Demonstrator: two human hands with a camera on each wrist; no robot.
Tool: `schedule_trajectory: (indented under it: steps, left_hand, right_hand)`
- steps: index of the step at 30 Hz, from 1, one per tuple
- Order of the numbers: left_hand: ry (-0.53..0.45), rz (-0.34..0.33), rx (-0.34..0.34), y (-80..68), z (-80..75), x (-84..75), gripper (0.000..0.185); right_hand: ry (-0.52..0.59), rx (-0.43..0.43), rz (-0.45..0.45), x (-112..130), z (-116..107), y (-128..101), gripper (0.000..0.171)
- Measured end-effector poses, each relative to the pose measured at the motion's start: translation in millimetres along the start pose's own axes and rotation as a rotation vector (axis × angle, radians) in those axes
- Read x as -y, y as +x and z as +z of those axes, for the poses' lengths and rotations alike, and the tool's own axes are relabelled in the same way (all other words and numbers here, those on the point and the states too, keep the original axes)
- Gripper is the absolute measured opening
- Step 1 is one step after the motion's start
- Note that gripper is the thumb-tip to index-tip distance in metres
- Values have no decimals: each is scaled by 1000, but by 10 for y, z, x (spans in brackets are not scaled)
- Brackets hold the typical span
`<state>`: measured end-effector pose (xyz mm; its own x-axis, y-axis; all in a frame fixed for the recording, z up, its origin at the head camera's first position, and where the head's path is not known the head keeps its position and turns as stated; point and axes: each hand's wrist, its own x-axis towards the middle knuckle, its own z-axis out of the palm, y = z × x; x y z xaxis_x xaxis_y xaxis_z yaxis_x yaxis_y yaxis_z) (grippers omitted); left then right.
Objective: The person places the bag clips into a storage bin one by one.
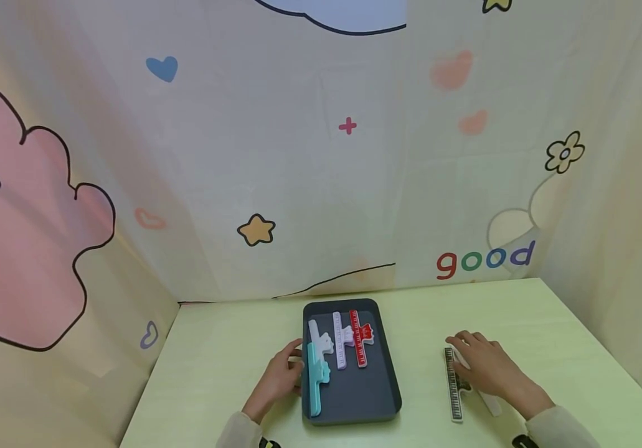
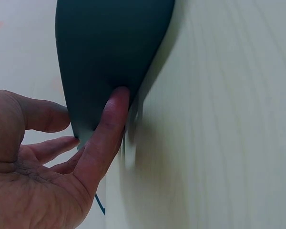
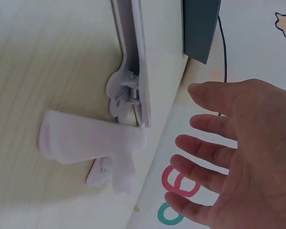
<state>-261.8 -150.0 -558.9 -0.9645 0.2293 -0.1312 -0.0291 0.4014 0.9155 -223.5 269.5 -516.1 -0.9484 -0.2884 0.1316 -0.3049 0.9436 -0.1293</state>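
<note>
A pale green table (image 1: 214,367) was seen, enclosed by cartoon-printed cloth walls (image 1: 276,155). A dark tray (image 1: 354,398) was set near the middle of the table, and four ruler clips were laid in it: a teal clip (image 1: 316,381) along the left side, a white clip (image 1: 318,339) just behind it, a lilac clip (image 1: 340,341) and a red clip (image 1: 360,338) side by side toward the back. The left hand (image 1: 281,376) was rested against the tray's left wall, its grip apart, with straight fingers (image 2: 107,129) pressed on the outside of the wall. To the right of the tray, well apart from it, a black clip (image 1: 454,386) and a white clip (image 3: 133,57) were laid on the table. The right hand (image 1: 486,367) was laid over them with fingers spread and relaxed, nothing being clamped.
</note>
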Motion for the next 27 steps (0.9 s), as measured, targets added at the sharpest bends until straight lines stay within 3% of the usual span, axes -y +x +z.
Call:
schedule_trajectory:
  steps: [10,19,27]
  left_hand:
    - [-7,-6,3,-12,-20,-5,54]
    - [2,-17,2,-20,-4,-27,54]
    - [-4,-19,2,-6,-2,-6,54]
  right_hand:
    - [-19,70,-5,-40,12,-88,51]
    - [6,187,5,-28,73,-120,56]
    - [-26,168,-34,-24,103,-129,58]
